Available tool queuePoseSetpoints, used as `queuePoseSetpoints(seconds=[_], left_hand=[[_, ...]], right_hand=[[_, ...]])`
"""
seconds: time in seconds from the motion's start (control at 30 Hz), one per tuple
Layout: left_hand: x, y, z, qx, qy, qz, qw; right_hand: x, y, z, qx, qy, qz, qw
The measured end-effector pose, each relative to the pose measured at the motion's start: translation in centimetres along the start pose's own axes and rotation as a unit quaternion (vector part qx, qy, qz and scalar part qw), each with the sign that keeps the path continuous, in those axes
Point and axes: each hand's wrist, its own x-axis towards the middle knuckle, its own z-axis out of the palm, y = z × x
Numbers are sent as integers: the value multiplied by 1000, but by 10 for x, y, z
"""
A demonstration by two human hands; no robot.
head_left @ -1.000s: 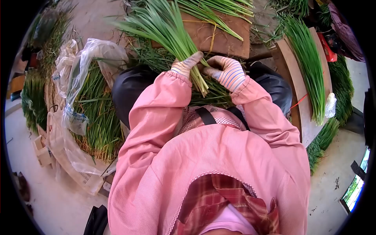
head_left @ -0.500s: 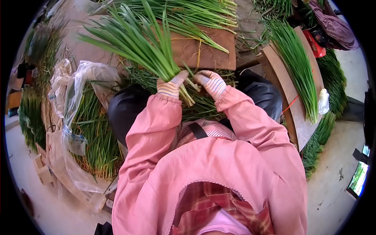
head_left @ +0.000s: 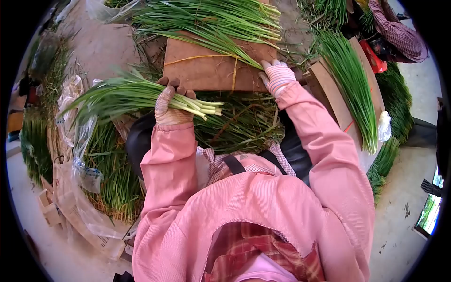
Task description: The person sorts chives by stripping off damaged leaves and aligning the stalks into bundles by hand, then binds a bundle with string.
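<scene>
My left hand (head_left: 172, 104), in a striped glove with dirty fingertips, is closed around a bunch of green chives (head_left: 134, 94). The pale cut ends point right and the blurred leaf tips spread left. At the right edge of a brown board (head_left: 197, 73), my right hand (head_left: 278, 77) pinches the stem ends of a few chive stalks (head_left: 242, 55) that lie slantwise there. Behind them, a larger pile of chives (head_left: 206, 21) covers the far part of the board. A yellow band (head_left: 234, 75) runs over the board's front.
Loose leaves (head_left: 239, 124) fill the space at my lap. To the left, more chives (head_left: 110, 169) stand in clear plastic (head_left: 80, 141). On the right, a long bundle (head_left: 350, 84) rests on a curved board (head_left: 324, 77). Another person's checked sleeve (head_left: 399, 33) shows top right.
My left hand has moved left with the bunch, which now lies more level. My right hand has left the bunch and reached forward right to the stalks on the board.
</scene>
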Motion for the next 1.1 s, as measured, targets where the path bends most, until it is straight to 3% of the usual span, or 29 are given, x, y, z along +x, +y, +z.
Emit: queuePoseSetpoints(seconds=[0.03,0.2,0.23,0.27,0.3,0.33,0.37,0.43,0.5,0.57,0.63,0.7,0.77,0.8,0.83,0.9,0.97,1.1], left_hand=[[1,-1,-2,-40,-8,-9,999],[-4,-11,-3,18,66,-17,998],[-5,-8,-3,15,66,-13,998],[-6,-5,-1,6,56,-6,998],[-7,-2,0,-5,49,3,999],[-8,0,2,-18,14,21,1000],[-8,2,1,-26,15,29,999],[-9,5,-1,-22,-23,36,999],[-9,5,0,-11,-4,41,999],[-11,1,3,-7,34,19,999],[-10,-1,6,-13,37,6,999],[-17,-4,5,-26,14,-10,1000],[-21,-8,5,-12,41,-33,999],[-22,-11,5,2,33,-37,999],[-23,-14,7,17,25,-41,999],[-34,-27,22,72,171,-76,980],[-49,-42,23,128,162,-134,969],[-75,-74,-4,206,267,-169,926]], right_hand=[[3,1,3,9,11,-5,1000],[29,2,2,-22,-73,22,997],[39,10,4,13,-60,-10,998],[43,20,4,170,-11,-3,985],[47,25,3,323,34,1,946],[45,18,-26,513,1,85,854],[40,7,-61,675,-32,166,718],[29,8,-76,771,25,145,620],[8,-2,-69,690,40,258,676],[0,32,-9,523,-305,346,717],[-25,9,-40,654,-239,366,618],[-19,14,-56,746,-227,298,551],[-18,-2,-82,782,-159,206,566],[-20,-7,-88,805,-148,175,547],[-23,-11,-81,808,-144,172,544],[-33,-17,-49,785,-146,217,561],[-51,-28,-16,758,-230,270,547],[-75,-59,-19,733,-260,245,578]])
